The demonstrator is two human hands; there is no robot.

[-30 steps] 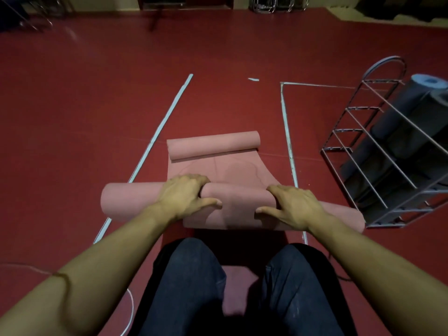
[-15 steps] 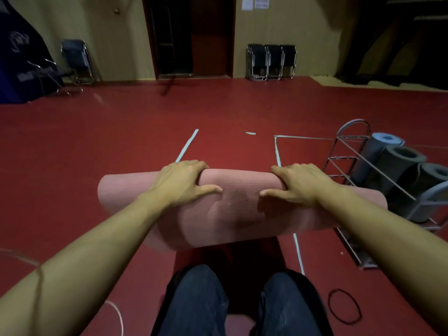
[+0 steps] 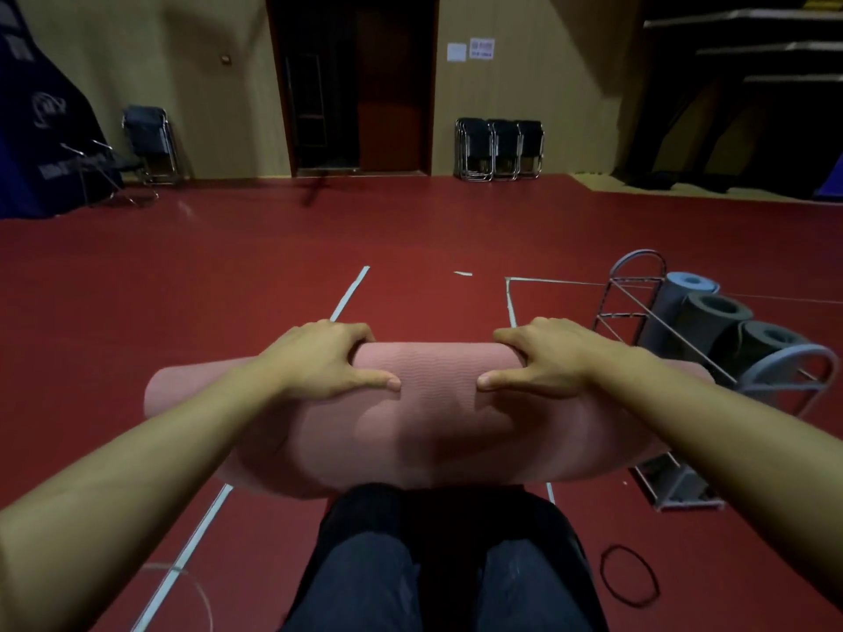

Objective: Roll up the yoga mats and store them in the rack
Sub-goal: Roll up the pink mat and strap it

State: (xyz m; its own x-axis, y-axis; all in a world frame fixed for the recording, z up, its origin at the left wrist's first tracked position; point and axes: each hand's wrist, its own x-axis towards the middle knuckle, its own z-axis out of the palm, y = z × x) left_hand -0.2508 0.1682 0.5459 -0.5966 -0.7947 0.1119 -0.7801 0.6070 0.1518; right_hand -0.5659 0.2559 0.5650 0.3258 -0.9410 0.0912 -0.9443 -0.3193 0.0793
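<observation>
Since half a second ago the view has tipped up a little and the pink yoga mat [image 3: 429, 417] has come higher, so it now sits raised in front of the person's lap with the far wall and door in sight. It looks fully rolled, a thick cylinder held crosswise, its left end jutting past the left forearm and its right end hidden behind the right one; a slack fold seems to sag along its underside.

To the right, the wire rack [image 3: 638, 307] stands on the red floor [image 3: 228, 275], already holding a blue rolled mat [image 3: 684, 289] and two grey rolled mats [image 3: 716, 312] lying side by side, which suggests the pink roll belongs beside them.

Both hands are spaced either side of the middle, probably to keep the roll level and tight. Left hand [image 3: 319, 360] has its fingers [image 3: 351, 333] curled over the top and the thumb pressed along the near face; right hand [image 3: 547, 358] mirrors it.

A black elastic loop [image 3: 629, 574] lies on the floor near the right knee, perhaps for binding.
</observation>
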